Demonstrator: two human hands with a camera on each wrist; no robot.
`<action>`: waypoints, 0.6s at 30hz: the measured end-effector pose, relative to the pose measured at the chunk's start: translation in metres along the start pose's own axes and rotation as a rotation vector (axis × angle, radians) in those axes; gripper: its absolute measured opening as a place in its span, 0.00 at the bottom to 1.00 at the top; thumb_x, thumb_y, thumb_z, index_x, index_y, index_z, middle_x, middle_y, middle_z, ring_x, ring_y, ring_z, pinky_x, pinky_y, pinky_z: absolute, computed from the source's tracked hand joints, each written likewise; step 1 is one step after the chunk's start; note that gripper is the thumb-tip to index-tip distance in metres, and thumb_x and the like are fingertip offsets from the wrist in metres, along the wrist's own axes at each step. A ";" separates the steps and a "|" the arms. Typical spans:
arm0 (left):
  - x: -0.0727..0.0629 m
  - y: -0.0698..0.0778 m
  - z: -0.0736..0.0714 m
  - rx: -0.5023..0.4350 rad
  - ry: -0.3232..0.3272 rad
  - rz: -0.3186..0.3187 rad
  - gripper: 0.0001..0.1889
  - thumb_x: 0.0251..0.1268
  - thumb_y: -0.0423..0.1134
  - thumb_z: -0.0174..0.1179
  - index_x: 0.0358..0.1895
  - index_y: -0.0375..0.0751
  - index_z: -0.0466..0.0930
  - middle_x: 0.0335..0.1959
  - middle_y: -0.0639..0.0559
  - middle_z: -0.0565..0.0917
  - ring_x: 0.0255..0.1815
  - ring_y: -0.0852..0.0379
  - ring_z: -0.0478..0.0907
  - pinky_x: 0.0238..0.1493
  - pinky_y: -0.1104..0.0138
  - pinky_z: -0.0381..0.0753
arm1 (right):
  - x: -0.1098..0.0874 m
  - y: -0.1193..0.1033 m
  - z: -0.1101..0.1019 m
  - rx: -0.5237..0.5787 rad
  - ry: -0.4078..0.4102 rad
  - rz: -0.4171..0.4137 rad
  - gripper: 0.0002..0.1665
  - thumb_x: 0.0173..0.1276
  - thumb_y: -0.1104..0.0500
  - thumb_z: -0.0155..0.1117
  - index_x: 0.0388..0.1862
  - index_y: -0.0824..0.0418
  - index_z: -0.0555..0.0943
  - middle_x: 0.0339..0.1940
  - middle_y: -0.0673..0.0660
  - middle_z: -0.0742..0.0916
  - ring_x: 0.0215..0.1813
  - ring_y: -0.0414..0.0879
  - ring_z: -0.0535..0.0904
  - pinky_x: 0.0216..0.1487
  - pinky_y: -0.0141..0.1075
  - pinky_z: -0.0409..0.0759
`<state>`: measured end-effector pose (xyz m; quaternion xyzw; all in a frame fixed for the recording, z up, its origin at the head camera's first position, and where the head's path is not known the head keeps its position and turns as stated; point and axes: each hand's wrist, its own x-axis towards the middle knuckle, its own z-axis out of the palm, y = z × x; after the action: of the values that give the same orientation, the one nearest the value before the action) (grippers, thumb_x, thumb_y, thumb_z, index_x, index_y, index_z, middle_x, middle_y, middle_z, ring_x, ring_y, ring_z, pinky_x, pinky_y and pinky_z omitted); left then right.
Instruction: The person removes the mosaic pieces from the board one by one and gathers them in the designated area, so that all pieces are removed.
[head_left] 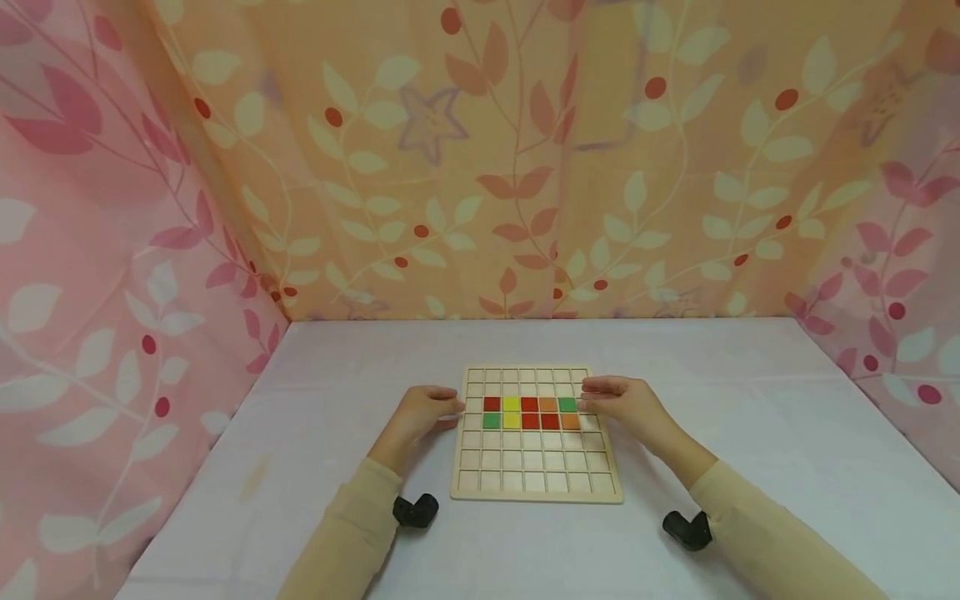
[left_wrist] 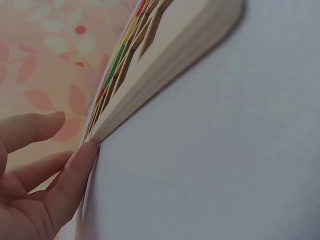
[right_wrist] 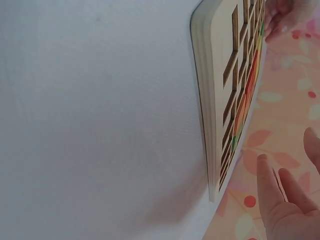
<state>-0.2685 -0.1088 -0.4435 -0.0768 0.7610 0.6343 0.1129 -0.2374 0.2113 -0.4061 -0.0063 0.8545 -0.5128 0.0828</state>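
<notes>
A pale wooden grid board (head_left: pixel 522 482) lies flat on the table, divided into small square cells. Two rows of coloured square tiles (head_left: pixel 529 421) fill part of its middle, in red, yellow, orange and green. At the board's left edge is my left hand (head_left: pixel 422 408); in the left wrist view one fingertip (left_wrist: pixel 89 150) touches the board's side, with thumb and fingers apart. My right hand (head_left: pixel 626 400) hovers at the right edge, its fingertips overlapping the board beside a green tile (head_left: pixel 567 405). The right wrist view shows those fingers (right_wrist: pixel 270 182) extended and holding nothing.
White cloth covers the table (head_left: pixel 337 350). Patterned fabric walls stand behind (head_left: pixel 517 167) and at both sides. A black device sits at the left wrist (head_left: pixel 416 511), and another at the right wrist (head_left: pixel 687 531).
</notes>
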 end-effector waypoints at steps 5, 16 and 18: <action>0.000 0.000 0.001 0.056 0.014 -0.006 0.17 0.61 0.24 0.63 0.54 0.24 0.80 0.48 0.35 0.84 0.34 0.60 0.82 0.42 0.66 0.88 | 0.001 0.000 0.001 -0.013 -0.009 0.008 0.33 0.66 0.52 0.70 0.65 0.68 0.76 0.62 0.64 0.84 0.64 0.55 0.78 0.66 0.47 0.77; 0.005 -0.001 0.004 0.109 0.026 0.022 0.15 0.55 0.20 0.65 0.48 0.26 0.82 0.35 0.44 0.83 0.30 0.60 0.79 0.35 0.67 0.88 | 0.007 0.002 0.003 -0.019 -0.024 0.079 0.29 0.67 0.54 0.69 0.62 0.68 0.78 0.61 0.64 0.84 0.59 0.50 0.79 0.56 0.36 0.82; 0.004 -0.001 0.004 0.123 0.025 0.028 0.15 0.54 0.19 0.65 0.47 0.25 0.82 0.35 0.43 0.83 0.30 0.59 0.79 0.35 0.67 0.88 | 0.008 0.002 0.004 -0.026 -0.022 0.087 0.28 0.67 0.55 0.69 0.62 0.67 0.78 0.60 0.64 0.84 0.57 0.49 0.79 0.53 0.34 0.82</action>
<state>-0.2723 -0.1050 -0.4460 -0.0667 0.8009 0.5868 0.0991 -0.2442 0.2081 -0.4109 0.0243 0.8596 -0.4975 0.1143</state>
